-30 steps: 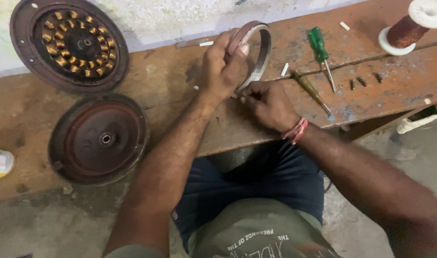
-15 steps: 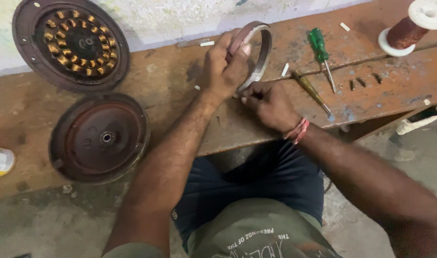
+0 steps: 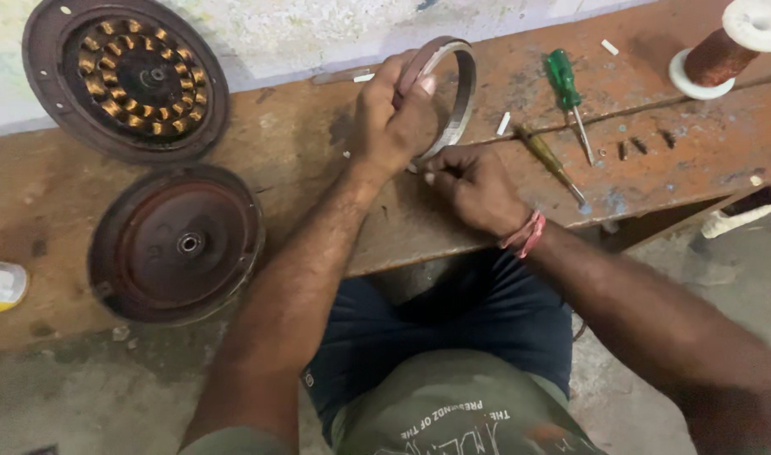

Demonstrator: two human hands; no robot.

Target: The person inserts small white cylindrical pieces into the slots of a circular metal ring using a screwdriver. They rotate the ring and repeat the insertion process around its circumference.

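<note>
Upright, left hand grip clamps metal ring; right hand pinches its lower edge.

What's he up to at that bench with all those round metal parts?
A seated person holds a metal ring upright on the edge of a worn wooden bench. The left hand has its grip on the ring's rim, while the right hand works with its fingertips at the ring's lower edge. Two round motor parts lie to the left, one showing copper coils, one a plain cover. Two screwdrivers and a copper wire spool lie to the right, untouched.
</note>
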